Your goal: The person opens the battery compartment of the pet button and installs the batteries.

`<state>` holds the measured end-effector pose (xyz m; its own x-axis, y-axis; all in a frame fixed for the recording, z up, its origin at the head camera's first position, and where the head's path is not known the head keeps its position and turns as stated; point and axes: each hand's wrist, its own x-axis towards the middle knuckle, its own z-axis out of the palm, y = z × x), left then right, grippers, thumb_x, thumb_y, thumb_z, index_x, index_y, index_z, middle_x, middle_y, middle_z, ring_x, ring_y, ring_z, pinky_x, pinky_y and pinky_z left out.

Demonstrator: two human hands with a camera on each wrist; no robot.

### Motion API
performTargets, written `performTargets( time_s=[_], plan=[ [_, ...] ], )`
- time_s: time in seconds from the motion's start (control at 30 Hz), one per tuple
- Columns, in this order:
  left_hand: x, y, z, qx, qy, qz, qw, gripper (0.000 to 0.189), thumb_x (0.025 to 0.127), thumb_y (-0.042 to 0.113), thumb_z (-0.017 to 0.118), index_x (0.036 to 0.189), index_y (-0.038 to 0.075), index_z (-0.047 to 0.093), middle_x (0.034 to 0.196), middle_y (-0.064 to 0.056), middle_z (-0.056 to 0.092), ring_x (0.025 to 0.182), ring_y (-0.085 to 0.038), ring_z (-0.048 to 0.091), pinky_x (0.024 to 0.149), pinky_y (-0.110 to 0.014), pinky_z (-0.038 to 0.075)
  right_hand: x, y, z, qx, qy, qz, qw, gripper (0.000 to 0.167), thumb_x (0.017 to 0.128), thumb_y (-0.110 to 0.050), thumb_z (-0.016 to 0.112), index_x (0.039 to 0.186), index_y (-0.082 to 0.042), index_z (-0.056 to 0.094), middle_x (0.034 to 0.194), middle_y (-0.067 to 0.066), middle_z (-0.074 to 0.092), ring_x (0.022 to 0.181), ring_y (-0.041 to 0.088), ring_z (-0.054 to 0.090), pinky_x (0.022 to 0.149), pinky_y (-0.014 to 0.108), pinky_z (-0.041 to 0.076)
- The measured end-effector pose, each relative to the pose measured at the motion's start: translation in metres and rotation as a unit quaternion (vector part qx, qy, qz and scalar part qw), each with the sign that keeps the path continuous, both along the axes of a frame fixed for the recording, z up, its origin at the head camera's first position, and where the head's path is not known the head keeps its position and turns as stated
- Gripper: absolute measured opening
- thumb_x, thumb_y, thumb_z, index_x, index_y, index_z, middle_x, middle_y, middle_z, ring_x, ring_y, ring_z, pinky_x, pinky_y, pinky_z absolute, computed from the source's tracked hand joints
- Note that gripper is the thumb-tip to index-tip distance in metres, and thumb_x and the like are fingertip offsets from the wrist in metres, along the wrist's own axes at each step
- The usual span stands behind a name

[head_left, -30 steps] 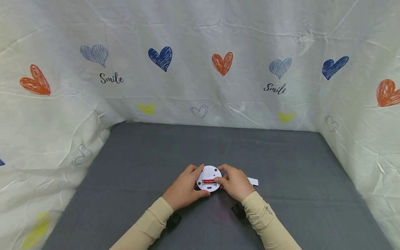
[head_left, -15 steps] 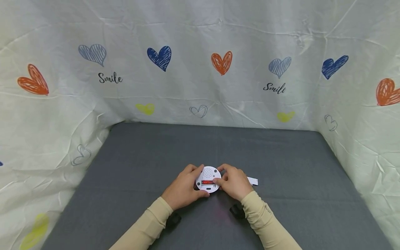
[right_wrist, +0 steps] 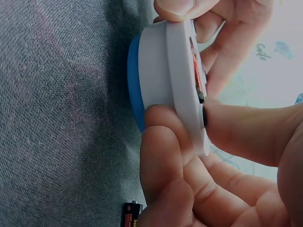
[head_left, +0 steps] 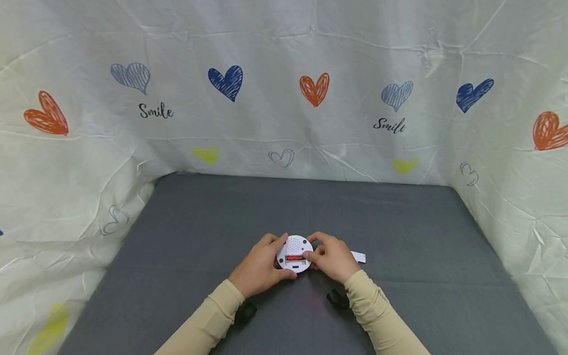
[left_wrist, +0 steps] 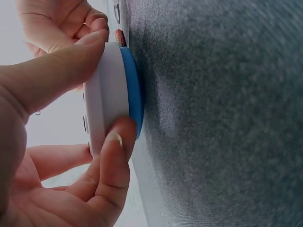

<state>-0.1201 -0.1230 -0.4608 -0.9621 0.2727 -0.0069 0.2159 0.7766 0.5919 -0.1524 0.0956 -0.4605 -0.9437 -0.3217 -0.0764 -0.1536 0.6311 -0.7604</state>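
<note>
A round white device [head_left: 294,245] with a dotted speaker grille is held just above the grey table, its battery compartment facing up. Its underside has a blue rim [left_wrist: 133,87]. A red battery [head_left: 293,258] lies in the compartment. My left hand [head_left: 259,264] grips the device by its left side, thumb at the near edge and fingers round the far side. From the right, my right hand [head_left: 333,259] pinches it, the thumb [right_wrist: 251,130] at the right end of the compartment and curled fingers against the side wall. The thumb hides part of the compartment.
Behind my right hand a flat white piece [head_left: 358,257] lies on the grey table [head_left: 248,212]. A loose black-and-red battery [right_wrist: 130,213] lies on the cloth near my right fingers. Black wrist-worn parts [head_left: 338,299] hang below the sleeves. A white curtain with printed hearts [head_left: 284,118] encloses the table.
Both hands keep their hold on the device, which has drifted very slightly left along with the whole head view. My right thumb stays at the compartment.
</note>
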Motion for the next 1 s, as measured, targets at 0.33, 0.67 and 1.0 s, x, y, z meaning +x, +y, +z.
performTargets(
  time_s=[0.33,0.67,1.0],
  plan=[
    [0.002,0.002,0.000,0.001,0.005,0.002,1.0000,0.096,0.083,0.032,0.097,0.161,0.002,0.049,0.134,-0.012,0.061,0.099,-0.015,0.057,0.082,-0.030,0.052,0.000,0.000,-0.003,0.000,0.003,-0.003,1.0000,0.036,0.093,-0.022,0.086,0.124,-0.012,0.071,0.064,-0.008,0.065,0.058,0.009,0.056,0.056,0.027,0.041],
    [0.002,0.001,-0.002,0.009,0.003,0.012,0.9999,0.097,0.083,0.033,0.096,0.163,0.004,0.048,0.134,-0.010,0.061,0.095,-0.014,0.055,0.077,-0.027,0.049,-0.001,0.001,-0.003,-0.004,0.005,0.005,1.0000,0.038,0.092,-0.025,0.086,0.125,-0.013,0.071,0.065,-0.010,0.066,0.060,0.008,0.057,0.058,0.026,0.041],
    [0.001,0.004,-0.002,0.012,0.006,0.014,0.9998,0.097,0.084,0.033,0.096,0.162,0.002,0.048,0.133,-0.011,0.061,0.100,-0.015,0.057,0.083,-0.032,0.051,-0.007,0.013,0.004,0.035,0.037,-0.002,0.9987,0.021,0.104,-0.028,0.073,0.120,-0.017,0.079,0.071,-0.008,0.072,0.062,0.009,0.058,0.063,0.030,0.045]
  ],
)
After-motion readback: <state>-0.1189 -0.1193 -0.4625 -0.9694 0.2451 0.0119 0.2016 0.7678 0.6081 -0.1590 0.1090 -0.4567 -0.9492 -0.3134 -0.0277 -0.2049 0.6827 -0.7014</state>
